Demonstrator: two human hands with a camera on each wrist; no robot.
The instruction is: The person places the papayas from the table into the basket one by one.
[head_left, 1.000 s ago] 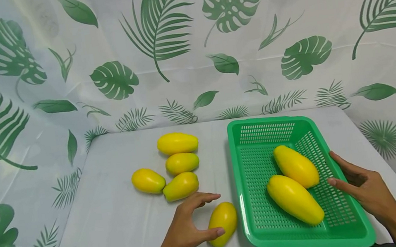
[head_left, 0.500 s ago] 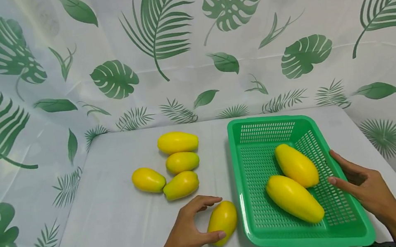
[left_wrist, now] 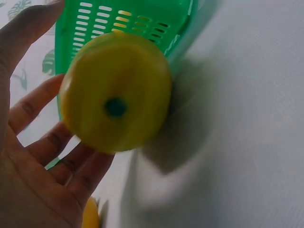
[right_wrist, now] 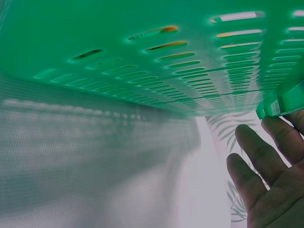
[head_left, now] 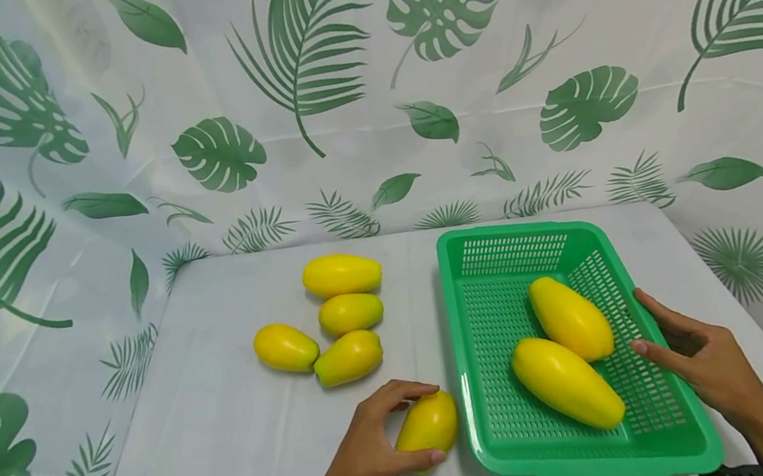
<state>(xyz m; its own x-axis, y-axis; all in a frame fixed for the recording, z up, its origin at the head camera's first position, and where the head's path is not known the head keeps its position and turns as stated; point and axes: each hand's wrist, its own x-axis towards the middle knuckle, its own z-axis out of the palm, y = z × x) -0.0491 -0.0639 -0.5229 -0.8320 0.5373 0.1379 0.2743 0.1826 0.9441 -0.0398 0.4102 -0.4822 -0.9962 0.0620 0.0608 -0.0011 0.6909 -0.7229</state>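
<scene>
Gripping a yellow fruit (head_left: 429,425) in the left hand (head_left: 368,445), with the fingers arched over its far side, the thumb laid along its near side, and the palm well apart from it. Near the front of the table (head_left: 201,463), just beside the long left wall of the green basket (head_left: 472,419); hard to tell whether resting fully or slightly raised. Viewed end-on from the left wrist, with a dark spot near the middle and separated fingers behind and below. Holding the basket's right rim lightly in the right hand (head_left: 705,364), with the thumb over the inner side and the forefinger against the outer; from the right wrist, with the other fingers fairly straight and spread apart. Inside the basket, toward the right hand, two larger fruits (head_left: 567,382), touching, both slanted. Left of the basket, beyond the left hand, four loose fruits (head_left: 341,275) in a close cluster.
</scene>
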